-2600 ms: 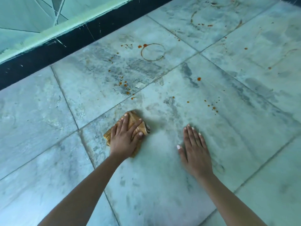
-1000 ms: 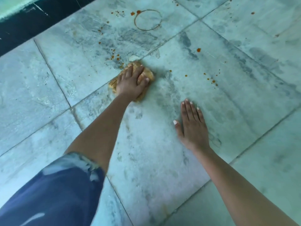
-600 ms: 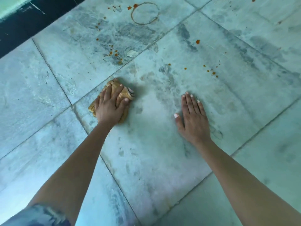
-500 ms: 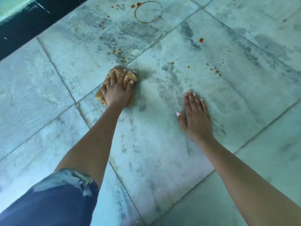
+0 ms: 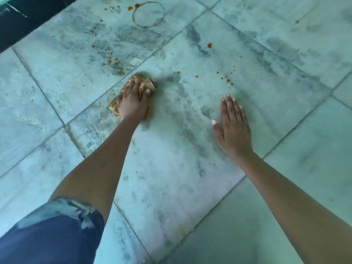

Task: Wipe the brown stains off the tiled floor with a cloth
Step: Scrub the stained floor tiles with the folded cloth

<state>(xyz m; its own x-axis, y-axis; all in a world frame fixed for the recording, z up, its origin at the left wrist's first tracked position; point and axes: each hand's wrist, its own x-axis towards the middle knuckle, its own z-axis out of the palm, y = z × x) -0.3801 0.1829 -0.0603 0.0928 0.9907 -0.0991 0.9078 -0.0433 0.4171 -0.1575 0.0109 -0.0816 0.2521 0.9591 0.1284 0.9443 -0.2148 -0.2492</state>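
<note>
My left hand [image 5: 133,103] presses a crumpled yellow-brown cloth [image 5: 142,81] flat against the pale marbled tiled floor [image 5: 171,178], close to a grout line. Just beyond the cloth lie brown spots [image 5: 115,63] on the far tile. A brown ring stain [image 5: 148,14] with drops beside it sits farther off. More brown drops [image 5: 227,80] and one larger spot [image 5: 209,45] lie to the right of the cloth. My right hand [image 5: 233,124] rests flat on the tile, fingers together, holding nothing.
A dark skirting band [image 5: 22,23] runs along the wall at the upper left. A small pale chip [image 5: 135,61] lies on the floor near the grout line beyond the cloth. My blue patterned sleeve [image 5: 53,235] fills the lower left corner.
My left hand has rubbed the cloth back and forth, away and toward me, and now sits a little to the right near the grout line. My right hand has stayed planted.
</note>
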